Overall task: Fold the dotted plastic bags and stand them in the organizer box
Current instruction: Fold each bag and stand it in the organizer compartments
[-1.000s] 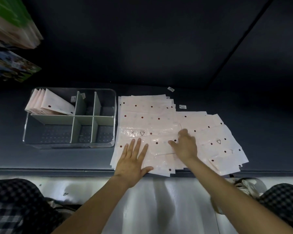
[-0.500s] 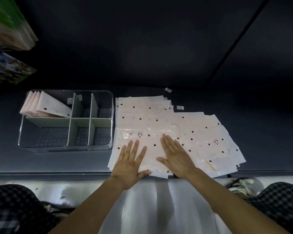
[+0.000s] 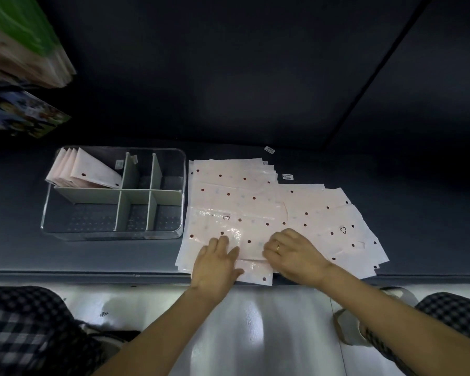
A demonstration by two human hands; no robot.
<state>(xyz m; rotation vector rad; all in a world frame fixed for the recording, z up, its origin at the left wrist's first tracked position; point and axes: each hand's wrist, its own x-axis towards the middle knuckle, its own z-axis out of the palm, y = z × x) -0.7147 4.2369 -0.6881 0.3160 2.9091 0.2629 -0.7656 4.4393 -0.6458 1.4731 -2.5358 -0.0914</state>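
Both hands drawn back toward near edge since half-second ago. Left hand (image 3: pixel 217 260) fingers together, flat, pinning top bag (image 3: pixel 244 234); right hand (image 3: pixel 293 256) fingers curled at bag edge, likely starting fold. Folded bags (image 3: pixel 87 170) stood in box (image 3: pixel 114 234) far-left compartment.

Checked trousers (image 3: pixel 25 329), ring (image 3: pixel 278 247), bare forearms.

head cam | looks forward-down | close over dark table (image 3: pixel 65 256) edge

Both forearms are extended forward, converging. The left hand (image 3: pixel 218 263) is laid palm-down, fingers loosely bent. The right hand (image 3: pixel 293 256) is curled, fingertips tucked under.
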